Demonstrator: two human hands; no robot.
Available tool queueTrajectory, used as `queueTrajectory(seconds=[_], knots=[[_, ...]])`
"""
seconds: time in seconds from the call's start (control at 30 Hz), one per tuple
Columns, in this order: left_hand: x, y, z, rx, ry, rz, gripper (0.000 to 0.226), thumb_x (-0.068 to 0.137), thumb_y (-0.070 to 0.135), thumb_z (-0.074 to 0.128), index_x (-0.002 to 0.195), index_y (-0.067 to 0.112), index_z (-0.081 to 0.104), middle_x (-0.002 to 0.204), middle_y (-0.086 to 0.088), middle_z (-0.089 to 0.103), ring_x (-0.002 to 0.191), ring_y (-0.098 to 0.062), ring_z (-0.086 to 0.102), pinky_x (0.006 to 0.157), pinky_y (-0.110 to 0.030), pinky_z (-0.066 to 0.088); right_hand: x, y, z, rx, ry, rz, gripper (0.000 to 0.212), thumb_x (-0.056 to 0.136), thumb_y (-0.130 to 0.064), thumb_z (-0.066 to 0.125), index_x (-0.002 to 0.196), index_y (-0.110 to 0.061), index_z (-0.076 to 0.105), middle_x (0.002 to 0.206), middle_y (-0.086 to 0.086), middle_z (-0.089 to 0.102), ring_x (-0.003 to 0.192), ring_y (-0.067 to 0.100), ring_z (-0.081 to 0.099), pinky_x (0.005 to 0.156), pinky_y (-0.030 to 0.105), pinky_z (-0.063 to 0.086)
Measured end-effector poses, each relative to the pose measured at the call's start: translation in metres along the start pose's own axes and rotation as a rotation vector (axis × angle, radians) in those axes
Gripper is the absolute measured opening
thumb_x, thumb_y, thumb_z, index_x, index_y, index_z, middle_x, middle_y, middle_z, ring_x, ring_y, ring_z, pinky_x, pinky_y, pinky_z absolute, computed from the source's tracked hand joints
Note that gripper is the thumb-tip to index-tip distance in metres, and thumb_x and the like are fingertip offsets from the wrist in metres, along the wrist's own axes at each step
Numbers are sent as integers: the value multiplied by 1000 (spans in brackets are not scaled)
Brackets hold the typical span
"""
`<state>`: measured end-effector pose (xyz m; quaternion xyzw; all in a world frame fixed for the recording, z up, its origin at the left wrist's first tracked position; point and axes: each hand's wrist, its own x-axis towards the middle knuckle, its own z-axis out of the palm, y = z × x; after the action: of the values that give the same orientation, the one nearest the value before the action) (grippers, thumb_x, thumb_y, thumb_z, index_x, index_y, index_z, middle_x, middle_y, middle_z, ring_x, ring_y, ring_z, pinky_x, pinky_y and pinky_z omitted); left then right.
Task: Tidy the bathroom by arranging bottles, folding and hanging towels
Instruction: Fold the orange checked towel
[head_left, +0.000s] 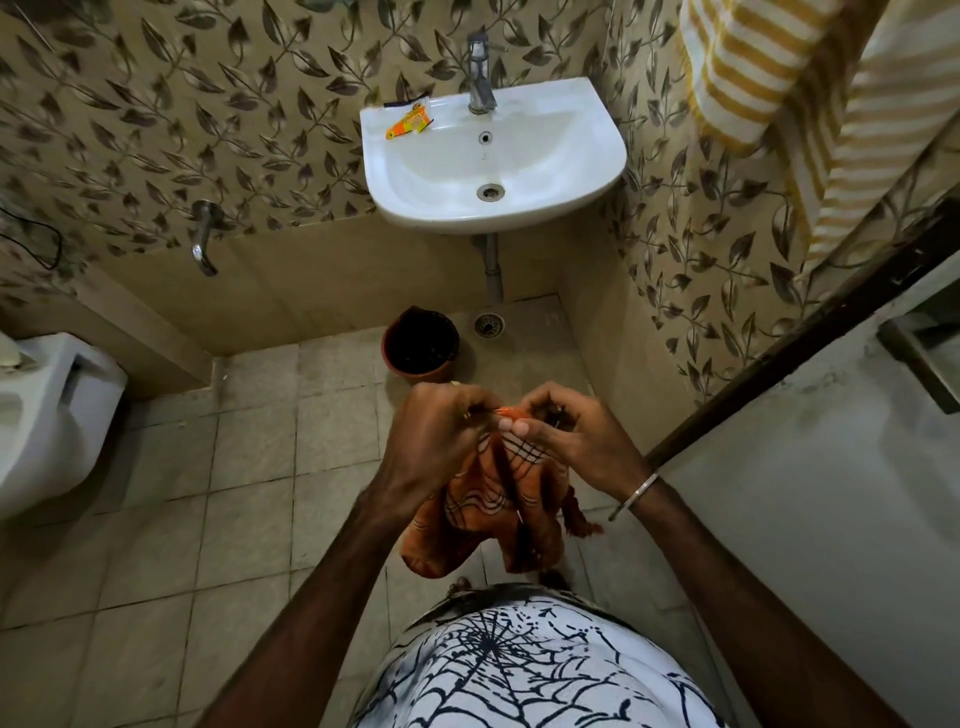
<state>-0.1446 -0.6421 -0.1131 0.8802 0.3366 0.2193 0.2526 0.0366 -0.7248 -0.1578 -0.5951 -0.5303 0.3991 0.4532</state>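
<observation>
While the orange towel (483, 512) hangs bunched above the tiled floor (249, 467), the left hand (441, 436) and right hand (566, 441) pinch its top edge with curled fingers (519, 427), before the sink (493, 156).

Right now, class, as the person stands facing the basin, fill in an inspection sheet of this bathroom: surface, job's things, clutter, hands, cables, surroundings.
Surface: beige tiled floor, grimy grout lines.
Job's things: orange patterned cloth towel hangs bunched from both hands; yellow-and-white striped towel hangs at upper right.
Clutter: orange sachet on the white ceramic basin rim; brown plastic bucket on the floor.
Hands: left hand and right hand each pinch the orange towel's top edge.
Cables: thin black wire on the left wall.
Surroundings: leaf-patterned wall tiles, chrome tap, white toilet, floor drain.
</observation>
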Motion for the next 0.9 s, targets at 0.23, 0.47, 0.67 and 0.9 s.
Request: queueTrajectory(seconds=[0.23, 0.47, 0.67, 0.9], knots=[[-2, -11, -15, -84, 176, -123, 14, 81, 19, 78, 94, 16, 77, 84, 6, 75, 70, 5, 65, 64, -14, 54, -12, 32, -2, -2, 1, 88, 46, 83, -54, 66, 80, -9, 67, 76, 15, 64, 68, 18, 59, 65, 42, 49], [-4, -24, -8, 8, 89, -177, 61, 75, 27, 83, 132, 19, 61, 115, -1, 72, 87, -7, 67, 73, -20, 54, -7, 27, 0, -24, 61, 44, 10, 91, -27, 70, 92, -18, 75, 86, 1, 73, 85, 20, 69, 79, 48, 56], [-1, -9, 9, -71, -188, -16, 64, 79, 28, 78, 137, 23, 54, 114, -1, 73, 77, 4, 63, 70, -25, 57, -3, 4, 4, -153, -10, -112, 8, 92, -20, 69, 95, -17, 76, 79, -13, 70, 74, 3, 65, 67, 16, 46], [1, -3, 0, -138, -176, -49, 18, 82, 15, 76, 99, 22, 76, 88, 7, 77, 79, 1, 70, 69, -16, 56, -13, 1, 3, -44, 6, -15, 14, 89, -29, 71, 95, -17, 74, 87, -4, 74, 84, 9, 70, 73, 24, 56]])
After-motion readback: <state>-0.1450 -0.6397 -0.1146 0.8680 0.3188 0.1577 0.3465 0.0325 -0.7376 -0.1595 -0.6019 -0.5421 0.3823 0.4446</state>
